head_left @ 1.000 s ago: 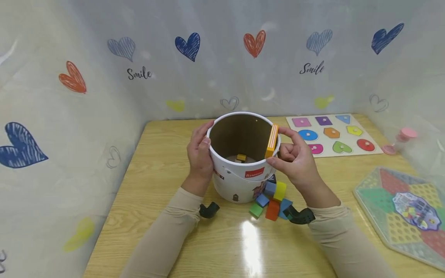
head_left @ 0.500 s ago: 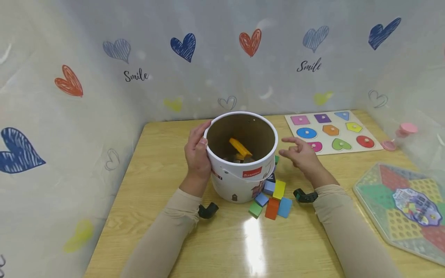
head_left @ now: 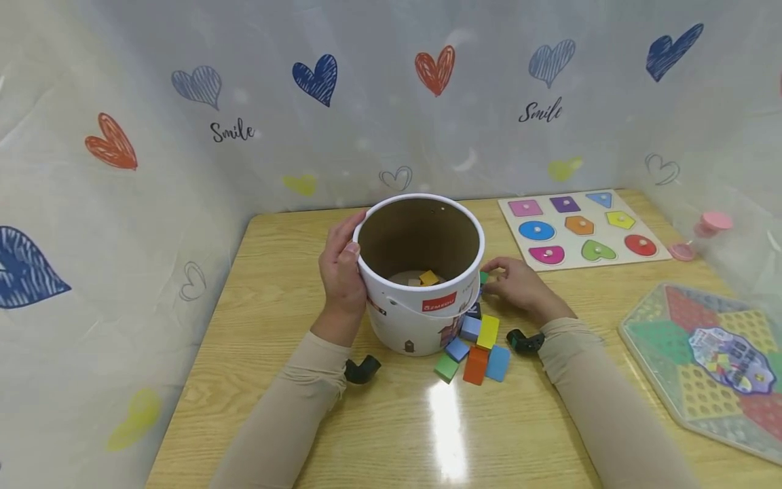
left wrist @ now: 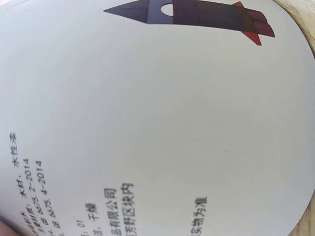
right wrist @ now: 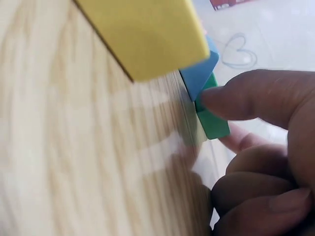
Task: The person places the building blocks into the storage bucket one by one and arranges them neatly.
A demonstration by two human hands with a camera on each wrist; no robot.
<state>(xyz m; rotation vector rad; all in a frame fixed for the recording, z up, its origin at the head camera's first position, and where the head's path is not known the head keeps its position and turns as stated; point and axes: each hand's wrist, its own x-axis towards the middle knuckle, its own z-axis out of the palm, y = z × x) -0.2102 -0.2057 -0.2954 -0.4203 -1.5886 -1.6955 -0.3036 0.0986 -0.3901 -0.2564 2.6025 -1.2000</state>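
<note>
White bucket (head_left: 394,320) upright, orange block (head_left: 429,278) inside; green block (right wrist: 214,124) just beside

Pale sheeting (head_left: 366,136) at back, printed with hearts (head_left: 435,70) and 2 "Smile" captions (head_left: 233,130). Wood-grain surface (head_left: 269,292); bright glare streak (head_left: 448,435) on near side.

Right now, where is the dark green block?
In the right wrist view, the dark green block is right of centre, touched by the right hand, beside a blue block.

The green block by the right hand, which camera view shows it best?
The right wrist view: the green block looks large and close there, though partly covered. The head view gives only a small green patch between the bucket and the right hand. The left wrist view shows the bucket's side, not the block.
</note>
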